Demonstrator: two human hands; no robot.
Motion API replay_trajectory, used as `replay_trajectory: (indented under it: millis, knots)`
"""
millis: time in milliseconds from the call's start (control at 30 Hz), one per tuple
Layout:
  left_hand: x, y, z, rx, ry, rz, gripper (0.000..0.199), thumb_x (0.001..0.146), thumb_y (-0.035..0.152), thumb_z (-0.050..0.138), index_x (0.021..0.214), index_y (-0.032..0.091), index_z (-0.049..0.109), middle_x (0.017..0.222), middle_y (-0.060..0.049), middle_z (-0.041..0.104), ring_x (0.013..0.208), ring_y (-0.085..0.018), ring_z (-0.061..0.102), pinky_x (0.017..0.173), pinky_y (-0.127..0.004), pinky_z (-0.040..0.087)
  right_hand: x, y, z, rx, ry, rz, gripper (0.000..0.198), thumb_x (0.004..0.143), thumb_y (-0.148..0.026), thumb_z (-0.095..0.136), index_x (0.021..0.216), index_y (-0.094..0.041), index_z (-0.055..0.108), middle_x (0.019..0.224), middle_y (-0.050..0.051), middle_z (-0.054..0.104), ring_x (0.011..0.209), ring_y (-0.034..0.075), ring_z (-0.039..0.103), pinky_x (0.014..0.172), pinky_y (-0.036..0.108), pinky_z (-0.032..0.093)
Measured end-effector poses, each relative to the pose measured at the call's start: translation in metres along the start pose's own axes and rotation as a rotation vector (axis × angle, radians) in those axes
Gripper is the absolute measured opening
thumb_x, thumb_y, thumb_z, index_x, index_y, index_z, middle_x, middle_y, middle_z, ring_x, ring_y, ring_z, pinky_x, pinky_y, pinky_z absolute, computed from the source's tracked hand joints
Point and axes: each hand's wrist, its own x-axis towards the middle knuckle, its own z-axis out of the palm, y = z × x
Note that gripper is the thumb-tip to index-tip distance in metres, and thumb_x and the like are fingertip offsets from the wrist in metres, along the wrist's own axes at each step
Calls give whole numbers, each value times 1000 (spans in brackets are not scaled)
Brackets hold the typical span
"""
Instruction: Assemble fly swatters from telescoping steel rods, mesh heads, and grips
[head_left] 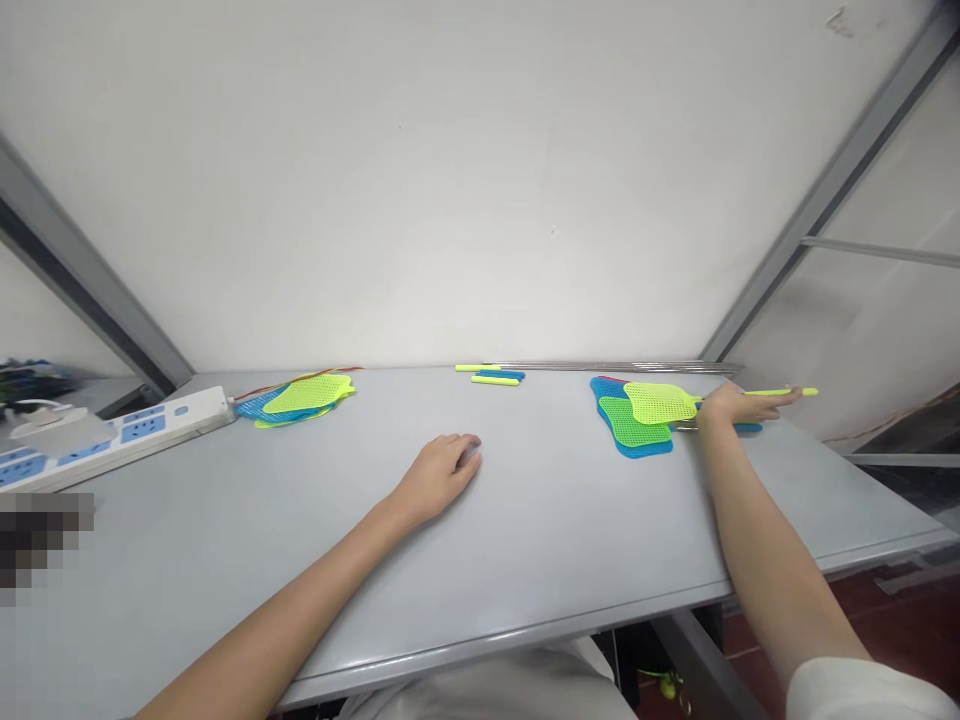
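Note:
My left hand (442,475) rests on the grey table, thumb and fingers apart, with nothing in it. On the right, my right hand (739,405) is around the rod and handle of a yellow fly swatter (660,403), palm hiding part of the rod. This swatter's mesh head lies over a pile holding a green swatter head (634,424) and blue swatter heads (649,450). A blue handle end (748,428) shows below my right hand.
Loose yellow and blue handle tubes (496,380) lie near the wall, beside thin metal rods (600,366). At left are loose swatter heads (307,398) and a white power strip (187,415) with a plugged-in adapter (60,432). The table's front edge (480,640) is close to my lap.

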Motion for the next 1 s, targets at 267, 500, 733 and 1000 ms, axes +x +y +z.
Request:
replay_trajectory:
  millis: [267, 500, 733, 1000]
  knots:
    - [0, 1, 0, 6, -7, -5, 34, 81, 36, 27, 102, 20, 48, 72, -2, 52, 76, -17, 47, 71, -30, 36, -3, -4, 2, -53, 52, 247, 57, 66, -8, 39, 120, -25, 27, 120, 17, 18, 114, 30, 26, 86, 43, 27]
    - [0, 2, 0, 13, -3, -7, 33, 82, 35, 27, 102, 20, 48, 73, -2, 52, 76, -17, 47, 71, -30, 37, -4, -3, 3, -73, -38, 257, 51, 69, -13, 39, 117, -25, 31, 124, 17, 19, 117, 30, 20, 88, 43, 23]
    - [0, 1, 1, 23, 5, -5, 31, 81, 31, 28, 102, 20, 48, 74, -3, 52, 77, -17, 47, 72, -30, 37, -15, -10, 4, -49, -126, 184, 67, 65, -13, 45, 126, -20, 21, 129, 20, 13, 120, 32, 9, 90, 47, 17]
    - [-1, 1, 0, 15, -3, -9, 32, 81, 33, 27, 103, 21, 48, 73, -3, 51, 77, -17, 47, 72, -30, 37, -25, -22, 2, 117, -139, 25, 56, 64, -7, 36, 120, -15, 36, 132, 18, 15, 121, 30, 9, 91, 50, 14]
